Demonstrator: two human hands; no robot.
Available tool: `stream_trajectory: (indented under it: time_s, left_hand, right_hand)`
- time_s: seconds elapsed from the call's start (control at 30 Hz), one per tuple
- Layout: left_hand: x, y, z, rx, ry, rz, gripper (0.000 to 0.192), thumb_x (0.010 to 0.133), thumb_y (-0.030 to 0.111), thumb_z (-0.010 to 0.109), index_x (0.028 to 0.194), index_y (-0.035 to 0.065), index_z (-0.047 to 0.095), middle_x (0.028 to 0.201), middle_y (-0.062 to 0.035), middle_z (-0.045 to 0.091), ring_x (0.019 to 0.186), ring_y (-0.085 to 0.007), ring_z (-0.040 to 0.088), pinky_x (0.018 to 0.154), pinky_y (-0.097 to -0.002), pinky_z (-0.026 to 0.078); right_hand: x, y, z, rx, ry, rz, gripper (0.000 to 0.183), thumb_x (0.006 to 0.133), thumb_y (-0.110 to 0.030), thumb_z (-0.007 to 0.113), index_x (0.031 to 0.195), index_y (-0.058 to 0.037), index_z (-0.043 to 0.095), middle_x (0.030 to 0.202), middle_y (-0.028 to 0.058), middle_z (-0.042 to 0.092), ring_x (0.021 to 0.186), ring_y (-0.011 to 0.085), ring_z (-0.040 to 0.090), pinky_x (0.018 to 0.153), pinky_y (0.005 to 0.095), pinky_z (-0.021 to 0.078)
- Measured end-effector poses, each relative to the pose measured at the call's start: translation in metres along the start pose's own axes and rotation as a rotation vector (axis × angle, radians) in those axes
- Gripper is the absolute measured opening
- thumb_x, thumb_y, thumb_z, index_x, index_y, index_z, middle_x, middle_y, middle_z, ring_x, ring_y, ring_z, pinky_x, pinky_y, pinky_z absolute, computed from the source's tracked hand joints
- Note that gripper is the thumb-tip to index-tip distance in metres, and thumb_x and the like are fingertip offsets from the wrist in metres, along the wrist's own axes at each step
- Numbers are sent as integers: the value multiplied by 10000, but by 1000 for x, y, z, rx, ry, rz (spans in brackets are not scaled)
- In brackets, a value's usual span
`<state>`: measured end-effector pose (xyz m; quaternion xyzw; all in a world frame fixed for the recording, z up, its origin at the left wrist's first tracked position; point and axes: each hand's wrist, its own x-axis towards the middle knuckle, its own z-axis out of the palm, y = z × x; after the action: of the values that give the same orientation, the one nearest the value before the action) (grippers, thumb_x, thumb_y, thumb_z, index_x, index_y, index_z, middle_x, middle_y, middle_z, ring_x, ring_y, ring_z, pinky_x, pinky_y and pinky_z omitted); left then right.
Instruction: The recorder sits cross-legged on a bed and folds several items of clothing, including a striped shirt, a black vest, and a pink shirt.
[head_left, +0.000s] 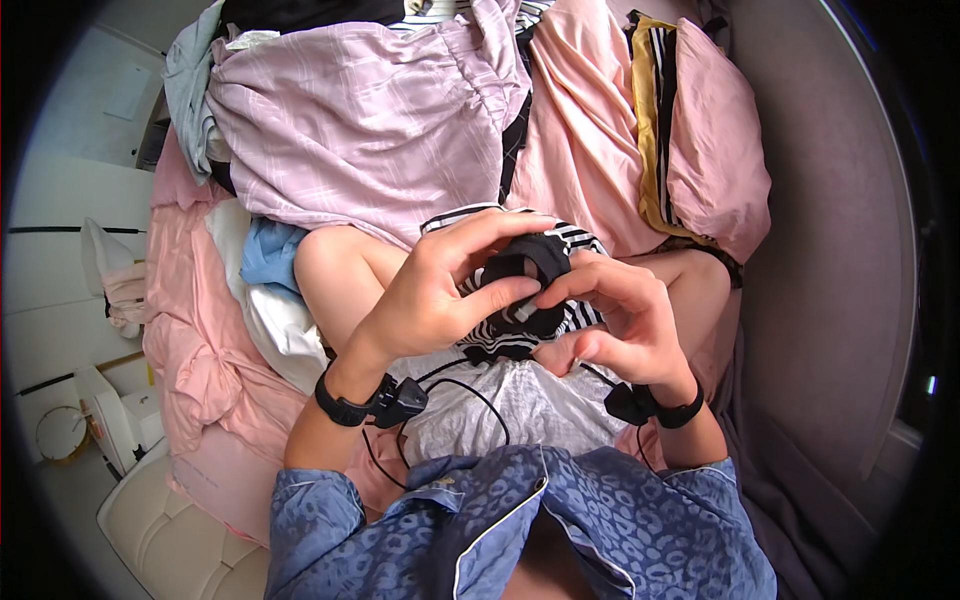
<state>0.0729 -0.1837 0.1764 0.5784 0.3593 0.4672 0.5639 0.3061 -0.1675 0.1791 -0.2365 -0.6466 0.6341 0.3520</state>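
A black-and-white striped garment (589, 315) lies bunched in my lap between my bent knees. Its black band (551, 255), perhaps a cuff or collar, is raised in a loop. My left hand (442, 292) holds the loop from the left, thumb in front and fingers over the top. On the right, the fingers of my right hand (630, 307) curl against the loop's edge, while the thumb stands apart from it. A small white piece, perhaps a tag (525, 310), shows just below the loop. Part of the black fabric is hidden behind my fingers.
A lilac checked garment (360, 127) and pink fabric (577, 127) are heaped beyond my knees. Folded clothes (712, 142) stand at the right, by a grey upright surface (817, 225). Blue cloth (270, 251) lies left of my knee. Thin black cables (495, 412) hang near both wrists.
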Motion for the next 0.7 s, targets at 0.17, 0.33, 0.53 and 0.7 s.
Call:
stream_trajectory:
  time_s: [0.17,0.33,0.53,0.7]
  left_hand:
    - [1,-5,-8,57,-35,-20,184,959,-8,672,1139,-30,706,1052,-65,698,1000,-116,654,851,-297,538]
    - [3,1,-11,-517,-51,-443,199,1046,91,563,1157,-32,672,1024,-30,699,926,-108,670,847,-264,535]
    - [10,2,-2,-612,97,-484,230,1045,140,630,1174,-39,696,1018,-52,740,869,-96,704,753,-256,580]
    - [10,16,-3,-237,115,-430,185,987,97,700,1051,-64,762,885,-30,751,767,-64,672,682,-215,537]
  right_hand:
    - [-19,13,3,430,83,199,379,961,-286,777,1085,59,679,1045,88,629,862,122,630,736,255,521]
    - [-15,26,-2,401,34,37,467,987,-386,736,1094,63,665,1055,74,617,987,154,607,933,312,493]
    - [-7,15,14,108,102,-40,521,908,-433,797,1173,2,686,1076,85,594,978,192,607,881,334,495]
    - [1,4,13,-540,36,-178,482,802,-350,888,1106,-23,706,1012,118,632,872,269,657,769,356,515]
